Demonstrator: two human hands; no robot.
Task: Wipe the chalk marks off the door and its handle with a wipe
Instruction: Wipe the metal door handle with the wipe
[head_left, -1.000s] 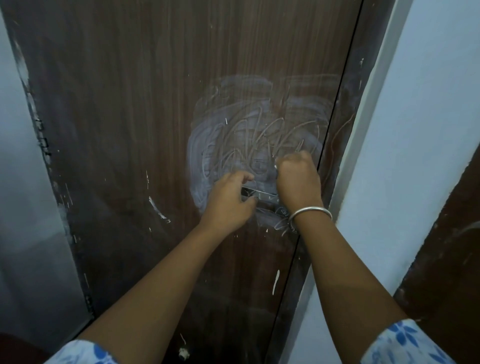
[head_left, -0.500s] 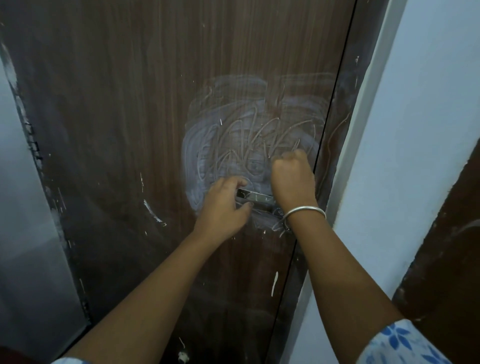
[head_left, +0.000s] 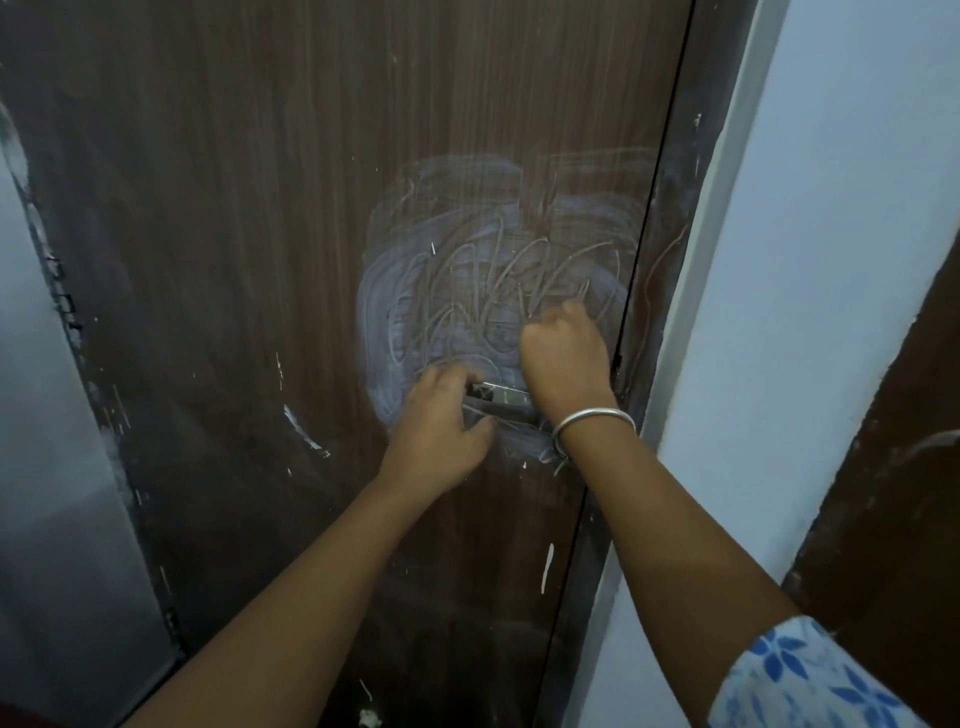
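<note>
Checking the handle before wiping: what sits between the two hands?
Head view: the metal door handle spans the gap between left hand and right hand, smeared chalk around it.

Two hands (head_left: 439, 415) (head_left: 566, 353) (one door (head_left: 260, 260), one handle (head_left: 501, 395))

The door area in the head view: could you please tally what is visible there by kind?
Hands: 2 (left hand, right hand)
Door handle: 1
Bangle: 1
Smeared chalk patch: 1
Wipes: 0 in view
Total: 5
</note>
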